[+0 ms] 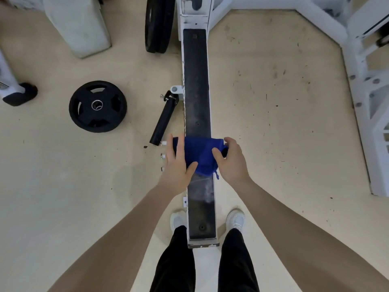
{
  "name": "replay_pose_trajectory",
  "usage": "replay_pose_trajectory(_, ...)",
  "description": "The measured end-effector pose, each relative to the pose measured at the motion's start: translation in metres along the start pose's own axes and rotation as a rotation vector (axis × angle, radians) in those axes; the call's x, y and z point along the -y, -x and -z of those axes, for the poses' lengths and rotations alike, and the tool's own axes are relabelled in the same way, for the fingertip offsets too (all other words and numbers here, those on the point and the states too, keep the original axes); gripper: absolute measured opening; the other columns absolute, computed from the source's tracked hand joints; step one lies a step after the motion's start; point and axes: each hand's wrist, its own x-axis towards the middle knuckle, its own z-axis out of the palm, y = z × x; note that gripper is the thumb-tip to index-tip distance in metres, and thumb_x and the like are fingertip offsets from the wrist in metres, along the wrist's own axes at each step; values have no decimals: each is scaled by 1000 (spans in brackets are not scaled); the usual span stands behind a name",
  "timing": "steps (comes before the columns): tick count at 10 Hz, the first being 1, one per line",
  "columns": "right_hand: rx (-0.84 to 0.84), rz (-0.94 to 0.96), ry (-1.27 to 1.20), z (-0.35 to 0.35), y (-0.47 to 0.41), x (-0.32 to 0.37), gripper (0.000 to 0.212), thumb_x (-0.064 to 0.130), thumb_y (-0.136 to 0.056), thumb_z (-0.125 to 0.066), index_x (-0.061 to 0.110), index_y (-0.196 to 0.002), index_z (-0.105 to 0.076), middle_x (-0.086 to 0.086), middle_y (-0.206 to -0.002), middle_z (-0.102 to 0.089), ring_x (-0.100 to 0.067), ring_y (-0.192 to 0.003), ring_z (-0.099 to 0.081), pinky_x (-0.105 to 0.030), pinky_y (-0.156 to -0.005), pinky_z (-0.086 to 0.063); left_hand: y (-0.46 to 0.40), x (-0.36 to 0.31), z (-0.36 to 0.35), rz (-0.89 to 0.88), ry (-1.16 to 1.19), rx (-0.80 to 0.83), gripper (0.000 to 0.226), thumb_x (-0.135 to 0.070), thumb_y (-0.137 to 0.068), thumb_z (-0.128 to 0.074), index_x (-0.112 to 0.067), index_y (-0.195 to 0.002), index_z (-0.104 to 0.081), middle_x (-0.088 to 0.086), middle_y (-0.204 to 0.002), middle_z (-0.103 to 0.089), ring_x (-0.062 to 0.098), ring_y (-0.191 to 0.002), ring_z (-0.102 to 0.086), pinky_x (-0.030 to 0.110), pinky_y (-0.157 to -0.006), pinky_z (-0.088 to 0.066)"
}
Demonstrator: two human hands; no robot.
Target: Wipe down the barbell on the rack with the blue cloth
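Note:
A blue cloth (200,153) lies across a long white rack beam with a black top strip (196,81) that runs away from me along the floor. My left hand (176,165) rests on the cloth's left part with its fingers straight and its thumb on the fabric. My right hand (231,161) grips the cloth's right end, fingers and thumb curled round it. A dusty pale patch shows on the black strip just below the cloth. No barbell shaft is plainly in view.
A black weight plate (97,106) lies flat on the floor to the left. A short black tube (164,119) hinges off the beam's left side. Upright plates (159,24) stand at the top. White frame parts (370,81) are on the right. My feet straddle the beam's near end.

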Motion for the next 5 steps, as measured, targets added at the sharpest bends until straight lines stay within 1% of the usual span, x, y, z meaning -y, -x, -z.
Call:
replay_pose_trajectory(1, 43, -13, -106, 14, -1, 5, 42, 11, -93, -51, 13, -133, -39, -9, -115, -59, -20, -92, -57, -17, -72, -44, -6, -14, -11, 141, 61, 54, 66, -10, -96, -40, -21, -146, 2, 10, -153, 17, 25, -142, -8, 23, -106, -19)
replay_pose_trajectory(2, 104, 27, -88, 27, -11, 9, 42, 7, -95, -45, 13, -136, -37, -8, -122, -57, -19, -93, -53, -11, -70, -37, -16, -23, -15, 209, -21, -18, 64, -16, -97, -38, -22, -146, 3, 7, -153, 18, 30, -140, -15, 40, -109, -27)
replay_pose_trajectory(3, 203, 20, -10, 39, -15, 8, 46, 12, -98, -41, 12, -143, -30, -5, -141, -44, -22, -123, -47, -20, -96, -36, -12, -27, -13, 252, -87, -6, 70, -26, -95, -44, -22, -146, 3, 9, -153, 17, 31, -138, -18, 37, -108, -28)
replay_pose_trajectory(4, 209, 37, 10, 71, -16, -2, 46, 17, -98, -41, 11, -143, -32, -3, -147, -37, -21, -133, -37, -31, -110, -30, -3, -39, -10, 293, -384, -77, 75, -44, -90, -46, -24, -146, -1, 12, -154, 10, 37, -139, -5, 46, -112, -16)
replay_pose_trajectory(5, 206, 129, 16, 130, -13, -7, 43, 16, -97, -43, 10, -139, -38, -2, -143, -41, -18, -131, -39, -24, -106, -31, 6, -81, -16, 219, -449, -115, 74, -41, -88, -51, -19, -146, -11, 14, -154, 5, 35, -140, -2, 46, -111, -14)
